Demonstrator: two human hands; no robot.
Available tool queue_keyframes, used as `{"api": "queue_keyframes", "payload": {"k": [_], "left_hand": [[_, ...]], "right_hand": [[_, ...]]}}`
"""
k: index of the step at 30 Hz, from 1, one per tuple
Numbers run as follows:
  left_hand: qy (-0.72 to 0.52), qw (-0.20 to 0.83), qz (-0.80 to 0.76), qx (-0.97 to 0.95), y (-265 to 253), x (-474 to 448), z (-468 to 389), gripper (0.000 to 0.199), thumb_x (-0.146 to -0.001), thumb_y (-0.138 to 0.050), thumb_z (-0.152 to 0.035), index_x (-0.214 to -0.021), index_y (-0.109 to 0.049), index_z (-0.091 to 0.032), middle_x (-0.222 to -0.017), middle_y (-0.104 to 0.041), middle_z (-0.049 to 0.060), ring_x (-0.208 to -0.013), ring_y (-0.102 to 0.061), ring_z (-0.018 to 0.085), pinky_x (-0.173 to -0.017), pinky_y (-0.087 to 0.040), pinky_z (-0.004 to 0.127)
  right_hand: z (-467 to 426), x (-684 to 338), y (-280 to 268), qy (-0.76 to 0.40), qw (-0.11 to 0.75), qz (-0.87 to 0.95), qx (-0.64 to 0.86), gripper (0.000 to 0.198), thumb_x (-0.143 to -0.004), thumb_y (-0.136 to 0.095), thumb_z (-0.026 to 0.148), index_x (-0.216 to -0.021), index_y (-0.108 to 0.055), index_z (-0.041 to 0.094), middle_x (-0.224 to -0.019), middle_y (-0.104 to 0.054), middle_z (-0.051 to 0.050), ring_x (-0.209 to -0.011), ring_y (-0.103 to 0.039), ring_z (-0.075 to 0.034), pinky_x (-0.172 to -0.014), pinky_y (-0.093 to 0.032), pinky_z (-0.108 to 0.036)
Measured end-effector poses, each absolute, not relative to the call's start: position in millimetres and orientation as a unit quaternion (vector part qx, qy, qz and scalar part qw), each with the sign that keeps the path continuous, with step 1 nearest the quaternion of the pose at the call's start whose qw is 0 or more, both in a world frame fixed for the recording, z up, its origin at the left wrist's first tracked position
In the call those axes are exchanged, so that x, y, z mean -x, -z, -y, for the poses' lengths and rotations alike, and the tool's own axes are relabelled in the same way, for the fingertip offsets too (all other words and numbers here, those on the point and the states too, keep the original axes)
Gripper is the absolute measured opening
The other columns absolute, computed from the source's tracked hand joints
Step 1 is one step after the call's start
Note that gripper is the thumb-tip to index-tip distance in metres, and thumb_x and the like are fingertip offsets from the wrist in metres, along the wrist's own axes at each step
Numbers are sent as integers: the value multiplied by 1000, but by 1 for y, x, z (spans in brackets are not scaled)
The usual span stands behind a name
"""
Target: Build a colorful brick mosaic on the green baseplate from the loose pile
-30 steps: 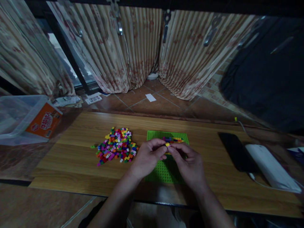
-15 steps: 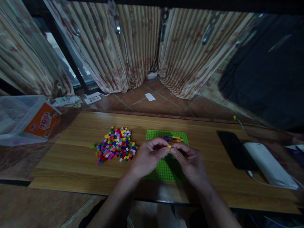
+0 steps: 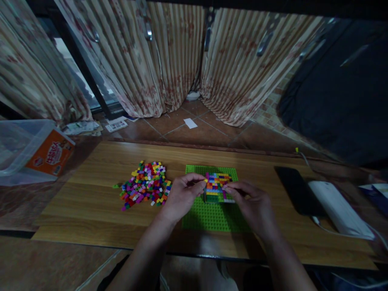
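My left hand (image 3: 183,194) pinches a small yellow toy brick (image 3: 205,180) between thumb and forefinger, at the left edge of a block of joined coloured bricks (image 3: 216,186). That block sits on a green studded baseplate (image 3: 209,218), its rows yellow, orange, blue, red, purple and green. Over the block's right side is my right hand (image 3: 253,200), thumb and forefinger pressed together close to a purple patch. Whatever those fingertips hold, if anything, is too small to make out. The right hand hides the block's lower right part.
Left of the baseplate, a heap of loose coloured bricks (image 3: 145,184) is spread on the wooden table (image 3: 97,202). A black phone (image 3: 298,190) and a white device with a cable (image 3: 339,210) lie at the right. A clear plastic bin (image 3: 27,149) stands beyond the table's left end.
My hands have moved apart, uncovering the brick block between them. The yellow brick, earlier between both hands' fingertips, is now in the left hand, farther left.
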State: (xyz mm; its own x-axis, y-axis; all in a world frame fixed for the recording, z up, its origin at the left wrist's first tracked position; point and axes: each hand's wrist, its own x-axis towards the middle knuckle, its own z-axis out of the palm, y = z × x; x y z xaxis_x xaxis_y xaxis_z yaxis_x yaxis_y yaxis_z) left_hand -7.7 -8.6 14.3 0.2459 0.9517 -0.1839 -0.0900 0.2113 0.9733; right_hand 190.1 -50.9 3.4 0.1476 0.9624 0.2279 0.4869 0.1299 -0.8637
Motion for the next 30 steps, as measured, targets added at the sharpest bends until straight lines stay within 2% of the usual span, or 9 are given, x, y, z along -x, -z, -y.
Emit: {"api": "queue_keyframes", "payload": {"k": [5,15,30], "left_hand": [[-404,628,-459,-482,-13,8,10,16,-75,-70,-29,-83,-71,-15,-62,-60,-3,-59,-51,10,-58,-39,23],[-401,622,-449,-501,-11,8,11,14,-75,-69,-27,-83,-71,-15,-65,-61,-2,-61,-51,11,-60,-40,23],[-394,604,-457,-521,-12,9,11,13,-77,-67,-26,-83,-73,-15,-76,-68,2,-67,-56,13,-63,-43,24]], "right_hand": [[49,-189,3,-251,413,632,606,18,-85,-66,39,-85,-75,23,-86,-71,-4,-80,-65,-20,-71,-49,-32],[46,-186,5,-238,411,608,636,17,-82,-67,37,-76,-73,22,-79,-68,-3,-74,-63,-19,-68,-47,-31],[48,-188,4,-214,407,622,634,23,-86,-60,40,-83,-73,21,-85,-70,-5,-80,-66,-20,-71,-49,-32]]}}
